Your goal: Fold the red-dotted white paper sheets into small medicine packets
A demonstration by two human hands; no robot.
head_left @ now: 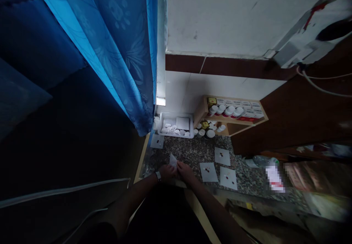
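Close to the counter's front edge, my left hand (167, 172) and my right hand (184, 171) come together on a small piece of white paper (173, 160). The paper looks folded, with a pointed top rising between the hands. Fingers of both hands are closed on its lower part, and whatever may lie inside is hidden. To the right, white paper squares (208, 177) lie flat with small dark and pale pills on them. Another paper square (157, 145) with pills lies at the left.
Behind my hands stands a white plastic tray (176, 136) of folded paper pieces. A wooden shelf (233, 119) holds bottles and boxes, with more white bottles (210, 133) before it. A blue curtain (129, 53) hangs at the left; a clear plastic bottle (261, 160) lies at the right.
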